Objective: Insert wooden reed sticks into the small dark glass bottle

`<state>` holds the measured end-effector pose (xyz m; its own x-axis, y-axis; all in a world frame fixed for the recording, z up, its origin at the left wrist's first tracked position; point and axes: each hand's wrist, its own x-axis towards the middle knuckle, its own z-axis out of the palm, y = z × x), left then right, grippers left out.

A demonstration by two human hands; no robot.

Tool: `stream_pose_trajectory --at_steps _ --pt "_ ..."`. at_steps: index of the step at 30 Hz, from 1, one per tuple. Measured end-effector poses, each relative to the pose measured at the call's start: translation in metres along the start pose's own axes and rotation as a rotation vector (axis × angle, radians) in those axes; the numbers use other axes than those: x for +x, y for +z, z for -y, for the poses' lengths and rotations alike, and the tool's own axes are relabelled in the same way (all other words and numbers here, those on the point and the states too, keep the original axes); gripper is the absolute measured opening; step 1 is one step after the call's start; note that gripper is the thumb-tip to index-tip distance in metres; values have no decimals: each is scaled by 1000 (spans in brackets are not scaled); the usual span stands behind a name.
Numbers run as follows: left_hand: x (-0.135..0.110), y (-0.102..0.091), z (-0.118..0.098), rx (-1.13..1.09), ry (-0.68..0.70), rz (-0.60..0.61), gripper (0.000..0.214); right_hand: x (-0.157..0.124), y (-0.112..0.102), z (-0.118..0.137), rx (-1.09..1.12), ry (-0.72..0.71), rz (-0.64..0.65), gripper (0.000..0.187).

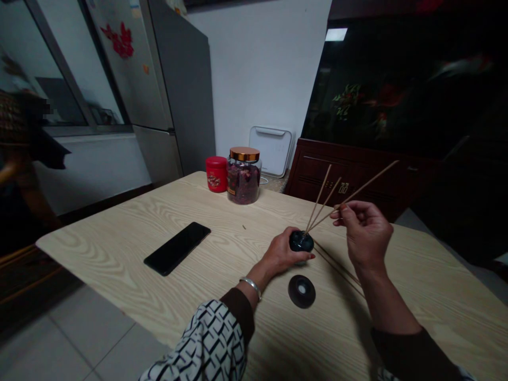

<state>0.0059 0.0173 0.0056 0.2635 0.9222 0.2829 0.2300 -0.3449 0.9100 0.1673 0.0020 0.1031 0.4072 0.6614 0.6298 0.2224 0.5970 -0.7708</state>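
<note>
My left hand (281,251) is wrapped around a small dark glass diffuser bottle (301,242) that stands on the table. Two thin reed sticks (320,197) lean up out of its mouth. Between the thumb and fingers of my right hand (365,233) is another reed stick (375,177), slanting, with its lower end at the bottle's mouth. Whether that end is inside the opening I cannot tell. More sticks (340,267) lie on the table to the right of the bottle. A round dark cap (301,292) with a pale centre rests in front of it.
The wood-grain table (119,246) carries a black phone (178,248) at left. Toward the back stand a red canister (216,174) and a copper-lidded jar (243,180) of dried flowers. A person (24,159) is at the far left, near the fridge (154,84).
</note>
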Motion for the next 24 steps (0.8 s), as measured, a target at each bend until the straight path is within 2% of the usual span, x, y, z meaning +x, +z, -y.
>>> stream_pose_trajectory --at_steps 3,6,10,13,16,18,20,24 --pt "0 0 1 0 7 -5 72 -6 3 -5 -29 54 87 19" --pt "0 0 1 -4 16 1 71 -8 3 -10 -82 128 239 24" --pt "0 -1 -1 -6 4 1 70 6 -15 -15 -254 193 461 31" --pt "-1 -2 -2 -21 4 2 70 22 -39 -25 -499 209 666 27" --pt "-2 -2 -4 -20 -3 2 71 30 -61 -46 -892 204 911 12" --pt "-2 -2 -5 -11 -17 1 72 29 -70 -64 -1118 223 1016 7" --pt "-2 -2 -6 -5 -26 1 72 25 -74 -80 -1227 269 1074 9" --pt "-2 -2 -5 -3 -17 3 71 18 -76 -95 -1204 319 1117 9"
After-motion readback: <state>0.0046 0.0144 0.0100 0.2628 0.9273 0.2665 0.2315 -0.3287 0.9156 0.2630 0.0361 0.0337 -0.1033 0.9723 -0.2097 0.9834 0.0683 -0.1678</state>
